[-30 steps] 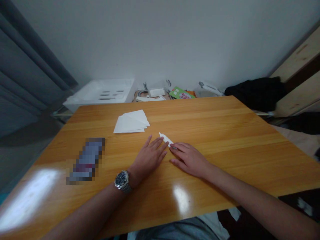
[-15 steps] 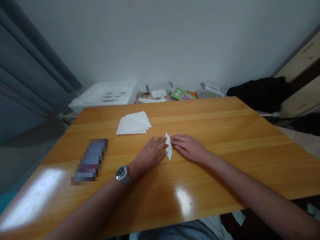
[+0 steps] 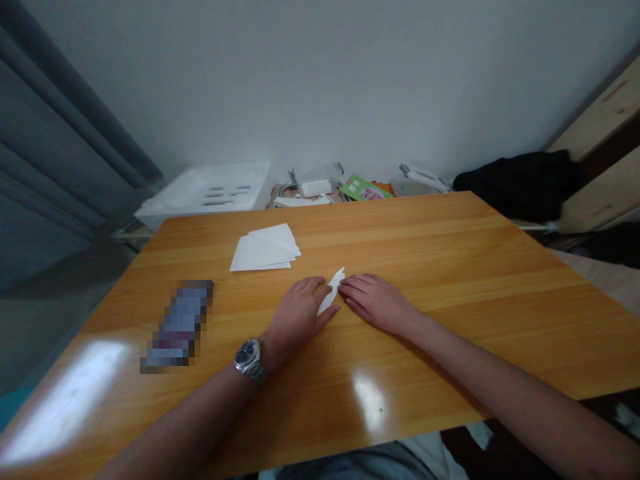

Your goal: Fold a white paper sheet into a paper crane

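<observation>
Our left hand (image 3: 300, 310) is half-curled, thumb spread, fingertips at the slim folded paper (image 3: 327, 302); our right hand (image 3: 377, 300), fingers bent together, meets its other side. Pinching or just pressing? We can't tell! The paper slants between them on the wooden table (image 3: 450, 253), probably braced both ways so it stays put. Our left fingers block part of it. Farther out, white sheets (image 3: 265, 248), a pixelated slab (image 3: 177, 323), and beyond, a white tray (image 3: 215, 183).

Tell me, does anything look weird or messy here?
Yes. The dark, flat oblong object at the left of the glossy brown wooden table shows only as blurry square blocks, hiding its details. The overlapping white paper sheets farther back are fanned unevenly. I see no spill.
</observation>
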`<act>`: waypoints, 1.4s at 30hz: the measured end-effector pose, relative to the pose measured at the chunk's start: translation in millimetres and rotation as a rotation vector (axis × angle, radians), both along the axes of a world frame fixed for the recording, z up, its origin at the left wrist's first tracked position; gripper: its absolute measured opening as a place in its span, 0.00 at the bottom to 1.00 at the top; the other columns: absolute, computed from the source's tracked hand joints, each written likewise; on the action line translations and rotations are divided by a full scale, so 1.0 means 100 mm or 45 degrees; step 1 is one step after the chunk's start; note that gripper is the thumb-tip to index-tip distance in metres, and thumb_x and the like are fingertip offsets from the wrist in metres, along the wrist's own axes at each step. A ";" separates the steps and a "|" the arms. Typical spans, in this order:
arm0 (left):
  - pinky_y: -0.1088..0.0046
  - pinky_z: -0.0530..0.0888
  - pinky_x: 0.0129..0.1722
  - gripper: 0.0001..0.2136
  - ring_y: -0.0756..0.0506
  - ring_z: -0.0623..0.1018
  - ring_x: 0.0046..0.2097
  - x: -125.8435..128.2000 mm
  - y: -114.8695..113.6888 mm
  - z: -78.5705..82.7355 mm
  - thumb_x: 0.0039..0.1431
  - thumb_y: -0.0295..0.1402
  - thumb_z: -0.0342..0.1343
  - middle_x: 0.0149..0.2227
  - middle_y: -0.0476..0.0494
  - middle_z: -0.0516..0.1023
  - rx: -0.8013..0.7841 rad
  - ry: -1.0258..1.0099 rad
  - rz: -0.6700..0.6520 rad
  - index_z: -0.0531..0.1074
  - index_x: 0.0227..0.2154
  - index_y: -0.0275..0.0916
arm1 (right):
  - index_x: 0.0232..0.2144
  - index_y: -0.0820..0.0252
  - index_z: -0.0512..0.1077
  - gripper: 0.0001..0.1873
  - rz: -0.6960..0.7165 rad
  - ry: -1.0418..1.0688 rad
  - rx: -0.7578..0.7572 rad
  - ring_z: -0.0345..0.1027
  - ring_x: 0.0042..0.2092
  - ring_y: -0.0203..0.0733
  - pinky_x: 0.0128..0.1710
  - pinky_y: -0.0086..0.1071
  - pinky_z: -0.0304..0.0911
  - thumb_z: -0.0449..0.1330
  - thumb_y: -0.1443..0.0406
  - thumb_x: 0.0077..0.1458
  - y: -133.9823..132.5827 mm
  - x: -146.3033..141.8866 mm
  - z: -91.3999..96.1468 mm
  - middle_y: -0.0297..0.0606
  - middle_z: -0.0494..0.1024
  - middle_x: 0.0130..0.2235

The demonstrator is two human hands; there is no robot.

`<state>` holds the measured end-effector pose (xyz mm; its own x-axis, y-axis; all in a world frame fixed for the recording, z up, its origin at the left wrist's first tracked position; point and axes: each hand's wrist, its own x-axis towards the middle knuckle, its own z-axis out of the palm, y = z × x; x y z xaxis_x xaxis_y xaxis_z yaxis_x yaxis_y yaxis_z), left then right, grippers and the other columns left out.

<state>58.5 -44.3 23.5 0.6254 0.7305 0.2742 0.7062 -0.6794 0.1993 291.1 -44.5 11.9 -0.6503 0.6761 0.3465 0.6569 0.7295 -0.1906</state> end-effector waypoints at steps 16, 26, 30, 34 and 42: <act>0.64 0.75 0.50 0.10 0.43 0.77 0.47 -0.02 0.14 -0.11 0.70 0.31 0.51 0.45 0.41 0.78 -0.118 -0.130 -0.058 0.77 0.47 0.39 | 0.48 0.59 0.76 0.12 -0.063 0.060 -0.081 0.72 0.47 0.46 0.49 0.41 0.68 0.55 0.66 0.68 0.07 0.03 0.06 0.44 0.79 0.45; 0.64 0.75 0.52 0.11 0.42 0.77 0.48 -0.06 0.18 -0.15 0.70 0.32 0.52 0.47 0.40 0.79 -0.168 -0.202 -0.076 0.78 0.48 0.38 | 0.41 0.59 0.78 0.06 -0.069 -0.010 -0.022 0.69 0.47 0.47 0.48 0.41 0.64 0.61 0.66 0.64 0.15 0.01 0.03 0.43 0.77 0.45; 0.64 0.75 0.51 0.11 0.42 0.77 0.48 -0.09 0.18 -0.14 0.70 0.33 0.52 0.47 0.40 0.79 -0.164 -0.227 -0.101 0.79 0.46 0.39 | 0.40 0.59 0.77 0.05 -0.072 -0.012 -0.016 0.68 0.46 0.48 0.47 0.41 0.62 0.62 0.64 0.64 0.16 -0.01 0.05 0.43 0.77 0.44; 0.65 0.75 0.51 0.10 0.43 0.77 0.47 -0.08 0.17 -0.14 0.70 0.31 0.52 0.46 0.40 0.79 -0.170 -0.244 -0.136 0.78 0.44 0.37 | 0.36 0.58 0.77 0.03 -0.059 0.025 -0.039 0.68 0.47 0.48 0.47 0.40 0.62 0.63 0.65 0.63 0.18 -0.03 0.06 0.42 0.77 0.45; 0.65 0.75 0.50 0.07 0.43 0.77 0.47 -0.07 0.15 -0.13 0.68 0.27 0.54 0.45 0.40 0.79 -0.205 -0.269 -0.113 0.77 0.43 0.36 | 0.38 0.59 0.75 0.03 0.015 0.188 -0.227 0.69 0.45 0.45 0.45 0.37 0.64 0.61 0.67 0.65 0.17 -0.03 -0.02 0.42 0.78 0.41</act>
